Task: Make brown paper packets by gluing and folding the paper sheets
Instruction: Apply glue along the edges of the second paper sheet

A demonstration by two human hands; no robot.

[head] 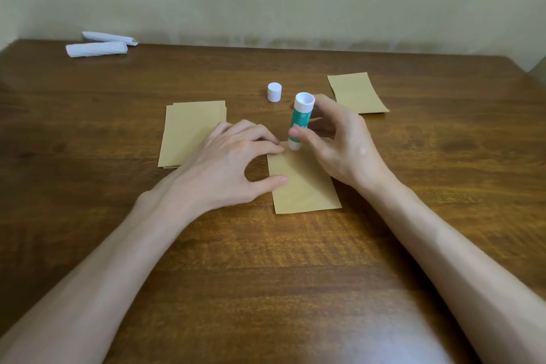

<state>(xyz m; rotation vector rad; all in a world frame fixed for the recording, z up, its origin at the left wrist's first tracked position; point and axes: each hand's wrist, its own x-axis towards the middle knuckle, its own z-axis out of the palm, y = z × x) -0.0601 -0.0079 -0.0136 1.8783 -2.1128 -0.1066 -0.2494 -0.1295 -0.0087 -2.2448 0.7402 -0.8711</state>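
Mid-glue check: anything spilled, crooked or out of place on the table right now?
Nothing stands out. The right hand grips the glue stick tip-down on the far edge of the brown sheet, which the left hand presses down. The cap stands upright on the table. The stack of sheets at left is only slightly fanned.

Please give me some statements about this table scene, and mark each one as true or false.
1. The right hand grips the glue stick, whose lower end touches the brown sheet. True.
2. The cap sits on the glue stick. False: the cap stands on the table, apart from it.
3. The left hand presses on the brown sheet. True.
4. The stack of brown sheets lies to the right of both hands. False: it lies to the left, partly behind the left hand.
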